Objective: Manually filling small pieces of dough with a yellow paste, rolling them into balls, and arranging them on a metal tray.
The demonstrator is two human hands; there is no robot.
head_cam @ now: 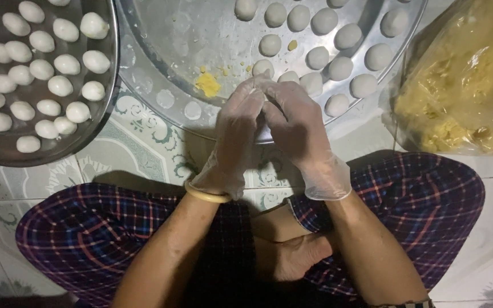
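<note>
Both gloved hands pressed together over the near rim of the big steel tray, palms closed round something hidden.

Whatever your left hand (236,137) and right hand (299,134) work sits between the palms, out of sight; can't tell what the grip holds or how tightly. Hands meet fingertip to fingertip, neither nearer. Thin clear gloves, a yellow bangle (206,195) on the left wrist. Just beyond: steel tray (161,68), floured, with smooth white dough balls (338,68) and yellow crumbs (207,84). Left, a second tray (101,117) packed with balls. Right, a clear bag of yellow filling (457,85). Patterned tile floor (138,154) beneath.
</note>
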